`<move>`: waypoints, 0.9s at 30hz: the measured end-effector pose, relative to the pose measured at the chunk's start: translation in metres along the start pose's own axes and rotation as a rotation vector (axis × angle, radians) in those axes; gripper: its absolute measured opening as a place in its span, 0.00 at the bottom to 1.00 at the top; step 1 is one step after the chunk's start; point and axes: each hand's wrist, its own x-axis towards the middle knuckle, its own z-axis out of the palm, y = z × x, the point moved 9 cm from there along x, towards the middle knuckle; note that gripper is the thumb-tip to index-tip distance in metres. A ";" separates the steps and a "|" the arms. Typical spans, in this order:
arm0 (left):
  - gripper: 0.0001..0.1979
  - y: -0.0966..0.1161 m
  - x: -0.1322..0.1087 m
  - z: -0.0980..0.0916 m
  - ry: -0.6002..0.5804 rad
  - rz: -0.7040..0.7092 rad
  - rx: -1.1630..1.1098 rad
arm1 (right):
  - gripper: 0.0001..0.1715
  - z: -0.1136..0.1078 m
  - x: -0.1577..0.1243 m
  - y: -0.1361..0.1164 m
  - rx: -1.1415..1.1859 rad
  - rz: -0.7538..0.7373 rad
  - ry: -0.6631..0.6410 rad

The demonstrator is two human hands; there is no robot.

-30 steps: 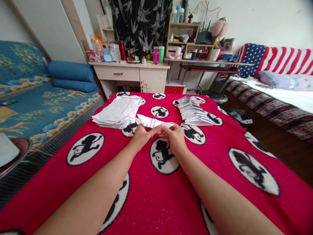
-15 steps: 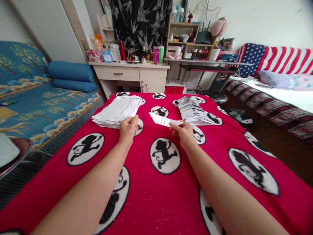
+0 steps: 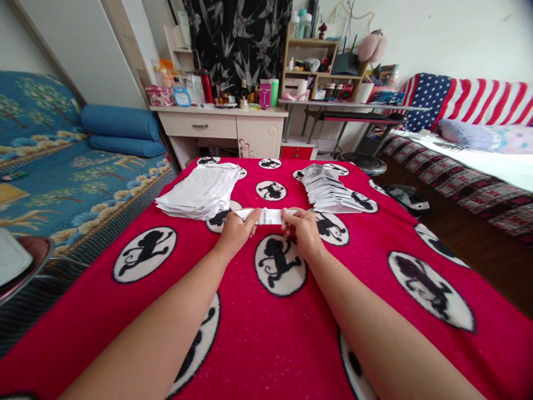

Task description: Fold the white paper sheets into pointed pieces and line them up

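Left hand (image 3: 236,231) back on slip (image 3: 268,215) (white)

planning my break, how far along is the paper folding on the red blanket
Done: a fanned stack of folded papers lies at the right. In hand: left hand and right hand pinch the ends of one paper strip, folded narrow. To do: a thick pile of flat sheets at the left, so roughly half seems to remain.
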 end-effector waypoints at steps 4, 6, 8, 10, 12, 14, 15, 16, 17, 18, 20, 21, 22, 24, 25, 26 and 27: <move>0.23 0.000 0.001 -0.001 -0.014 0.037 0.099 | 0.23 -0.019 0.001 -0.010 -0.225 -0.110 0.141; 0.21 0.001 0.001 -0.002 -0.006 0.062 0.140 | 0.21 -0.023 -0.005 -0.032 -0.527 -0.297 0.251; 0.19 0.002 0.002 -0.001 -0.002 0.079 0.168 | 0.15 -0.017 -0.017 -0.055 -0.823 -0.499 0.334; 0.17 0.001 0.002 -0.001 0.006 0.090 0.186 | 0.12 -0.002 -0.026 -0.068 -1.027 -0.652 0.327; 0.17 0.002 0.002 0.000 0.014 0.110 0.197 | 0.11 0.014 -0.031 -0.070 -1.136 -0.737 0.234; 0.17 0.003 0.002 0.002 -0.001 0.131 0.196 | 0.10 0.024 -0.032 -0.064 -1.154 -0.745 0.129; 0.16 0.004 0.002 0.004 -0.017 0.140 0.187 | 0.09 0.025 -0.031 -0.060 -1.142 -0.729 0.094; 0.16 0.004 0.002 0.006 -0.037 0.147 0.172 | 0.09 0.026 -0.030 -0.057 -1.128 -0.713 0.070; 0.15 0.004 0.001 0.008 -0.059 0.149 0.152 | 0.09 0.026 -0.028 -0.054 -1.118 -0.698 0.056; 0.14 0.004 0.001 0.010 -0.084 0.148 0.133 | 0.09 0.025 -0.027 -0.051 -1.112 -0.687 0.045; 0.16 0.002 0.000 0.014 -0.126 0.137 0.109 | 0.08 0.024 -0.025 -0.049 -1.097 -0.676 0.024; 0.17 0.000 0.000 0.015 -0.139 0.126 0.103 | 0.08 0.023 -0.024 -0.049 -1.082 -0.673 0.012; 0.18 -0.002 0.000 0.015 -0.148 0.114 0.098 | 0.08 0.022 -0.023 -0.051 -1.063 -0.674 0.004; 0.18 -0.007 0.001 0.016 -0.150 0.089 0.095 | 0.08 0.015 -0.023 -0.058 -1.026 -0.695 0.005; 0.17 -0.009 0.001 0.016 -0.144 0.079 0.103 | 0.08 0.010 -0.024 -0.063 -1.016 -0.717 0.011; 0.16 -0.011 0.002 0.016 -0.141 0.074 0.119 | 0.08 0.003 -0.026 -0.068 -1.014 -0.745 0.021; 0.15 -0.012 0.002 0.016 -0.136 0.075 0.141 | 0.09 -0.005 -0.028 -0.074 -1.024 -0.783 0.025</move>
